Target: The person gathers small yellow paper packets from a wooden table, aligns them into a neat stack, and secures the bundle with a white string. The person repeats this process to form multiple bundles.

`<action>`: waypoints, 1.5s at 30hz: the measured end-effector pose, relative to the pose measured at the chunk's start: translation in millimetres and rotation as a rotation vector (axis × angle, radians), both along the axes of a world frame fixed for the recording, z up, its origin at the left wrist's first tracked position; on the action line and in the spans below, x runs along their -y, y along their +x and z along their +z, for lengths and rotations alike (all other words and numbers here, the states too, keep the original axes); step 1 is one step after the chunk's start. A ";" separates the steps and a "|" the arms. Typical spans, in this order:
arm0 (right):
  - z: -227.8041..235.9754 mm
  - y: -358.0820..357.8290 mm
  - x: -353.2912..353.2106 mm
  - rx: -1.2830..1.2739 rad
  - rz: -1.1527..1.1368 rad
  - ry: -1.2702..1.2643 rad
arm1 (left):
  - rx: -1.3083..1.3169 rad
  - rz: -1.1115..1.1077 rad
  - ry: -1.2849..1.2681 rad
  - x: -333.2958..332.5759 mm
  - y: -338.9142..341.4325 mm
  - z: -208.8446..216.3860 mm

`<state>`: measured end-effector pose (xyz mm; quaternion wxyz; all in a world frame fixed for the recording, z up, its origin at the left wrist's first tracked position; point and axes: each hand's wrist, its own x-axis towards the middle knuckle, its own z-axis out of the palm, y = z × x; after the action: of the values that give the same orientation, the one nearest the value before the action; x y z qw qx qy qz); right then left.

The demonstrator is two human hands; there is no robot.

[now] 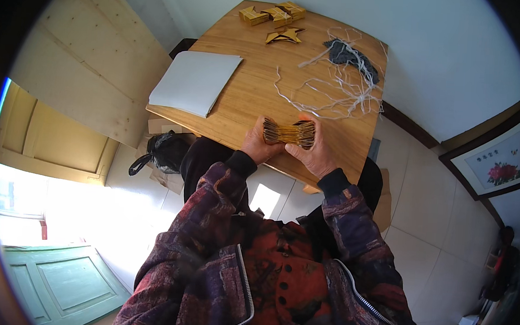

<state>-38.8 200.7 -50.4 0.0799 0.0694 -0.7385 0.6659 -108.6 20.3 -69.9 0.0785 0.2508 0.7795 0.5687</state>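
A stack of folded gold paper [289,133], edges layered and ridged, sits clamped between the left hand [259,146] and right hand [314,155] above the smooth bamboo table [258,91].

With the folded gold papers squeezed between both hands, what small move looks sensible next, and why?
Probably set the stack of folded gold papers down on the wooden table and reach for the white strings: left hand and right hand press it together, untied.
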 end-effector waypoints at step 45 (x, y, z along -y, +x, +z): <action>59.4 -18.8 28.5 -0.206 0.059 1.536 | 0.190 -0.080 0.353 1.2 26.3 10.2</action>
<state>-57.6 172.2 9.0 0.0598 0.1867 -0.9797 -0.0408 -82.3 19.1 -59.7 0.1291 0.2368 0.6463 0.7138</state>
